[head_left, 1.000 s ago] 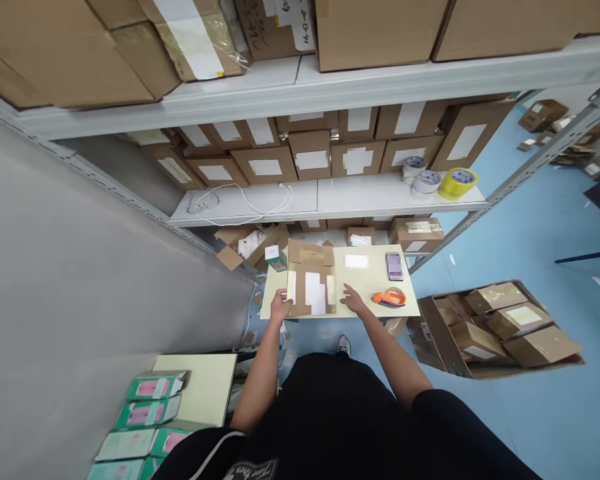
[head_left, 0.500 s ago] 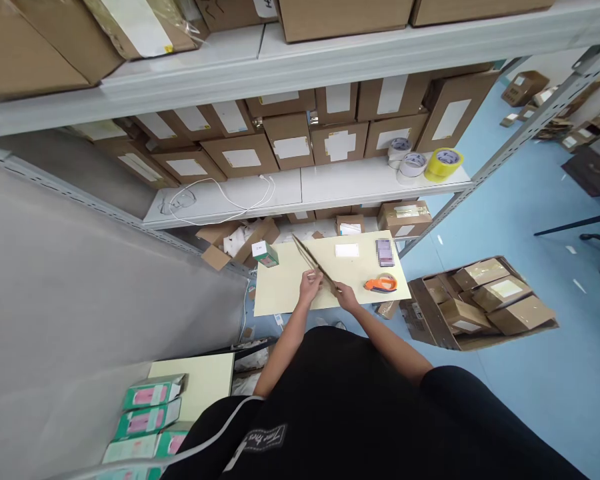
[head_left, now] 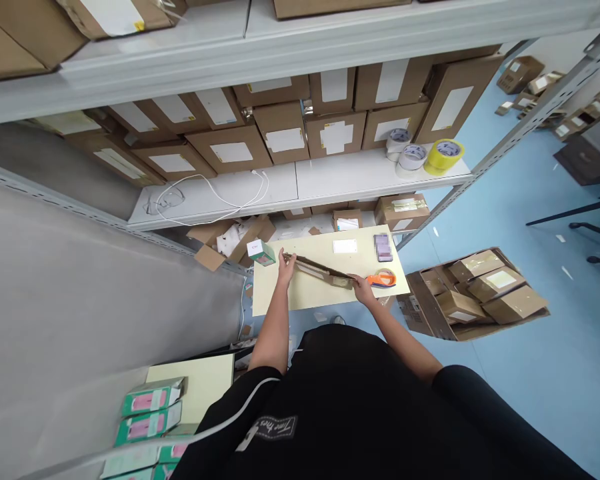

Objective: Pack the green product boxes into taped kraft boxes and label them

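A flattened brown cardboard piece [head_left: 320, 271] is held over the pale yellow table [head_left: 267, 291]. My left hand [head_left: 287, 265] grips its left end, and my right hand [head_left: 363, 289] grips its right end. Just left of my left hand stands a small green and white box [head_left: 261, 253]. Beside my right hand lies an orange tape dispenser [head_left: 381, 278]. Toward the table's back are a white label [head_left: 345, 246] and a purple-screened phone-like item [head_left: 383, 247].
Shelving [head_left: 345, 180] with brown boxes and tape rolls [head_left: 444, 157] rises behind the table. An open carton [head_left: 433, 310] of boxes sits on the floor at right. Green and pink boxes [head_left: 147, 401] rest on another table at lower left. A white cable [head_left: 215, 430] crosses near my left arm.
The cardboard has turned from a steep diagonal to a flatter slant. My left hand has moved left and up to its far end, and my right hand has shifted right. The view has shifted slightly.
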### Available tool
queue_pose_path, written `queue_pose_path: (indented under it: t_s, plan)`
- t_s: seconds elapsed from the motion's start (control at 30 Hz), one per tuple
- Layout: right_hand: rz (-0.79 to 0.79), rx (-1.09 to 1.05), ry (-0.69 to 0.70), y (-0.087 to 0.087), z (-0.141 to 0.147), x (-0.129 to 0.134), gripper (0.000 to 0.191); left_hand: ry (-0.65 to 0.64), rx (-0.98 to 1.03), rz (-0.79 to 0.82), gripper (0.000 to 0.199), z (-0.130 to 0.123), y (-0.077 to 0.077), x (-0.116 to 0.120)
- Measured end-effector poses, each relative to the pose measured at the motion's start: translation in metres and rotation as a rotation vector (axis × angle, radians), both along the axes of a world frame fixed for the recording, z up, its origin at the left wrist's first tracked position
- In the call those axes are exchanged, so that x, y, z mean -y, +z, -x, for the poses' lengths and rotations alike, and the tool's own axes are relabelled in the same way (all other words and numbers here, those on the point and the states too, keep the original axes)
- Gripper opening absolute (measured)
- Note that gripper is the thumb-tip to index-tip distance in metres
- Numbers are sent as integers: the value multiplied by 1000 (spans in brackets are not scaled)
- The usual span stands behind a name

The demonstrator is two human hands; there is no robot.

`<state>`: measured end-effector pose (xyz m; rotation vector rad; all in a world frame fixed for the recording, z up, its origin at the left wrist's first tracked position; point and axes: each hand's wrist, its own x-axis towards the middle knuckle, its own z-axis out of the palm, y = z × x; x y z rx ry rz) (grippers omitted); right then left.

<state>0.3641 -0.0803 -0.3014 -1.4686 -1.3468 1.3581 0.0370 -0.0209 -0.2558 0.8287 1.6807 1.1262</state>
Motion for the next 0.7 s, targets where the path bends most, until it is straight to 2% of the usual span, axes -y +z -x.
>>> queue_pose_path:
  t_s: [0.07, 0.2, 0.27, 0.37, 0.47, 0.57, 0.7]
  plan:
    - [-16, -18, -29, -3, 8, -5, 41, 14, -1, -30, 90, -4, -4, 13]
    - [-25, -120, 25, -5, 36, -20, 42, -45, -9, -56, 86, -10, -11, 45]
    - [26, -101, 10, -5, 48, -28, 44, -19, -62, -38, 78, -12, -15, 59]
    - [160, -8, -78, -4, 55, -32, 56, 49, -149, -22, 66, -12, -20, 73]
    - [301, -15, -127, -3, 50, -22, 70, 83, -221, 2, 61, -10, -22, 82]
    - [402, -132, -153, -2, 47, 1, 76, 71, -307, 50, 53, -11, -24, 86]
    - [442, -282, -118, -6, 54, 23, 77, 50, -422, 79, 43, -14, -24, 91]
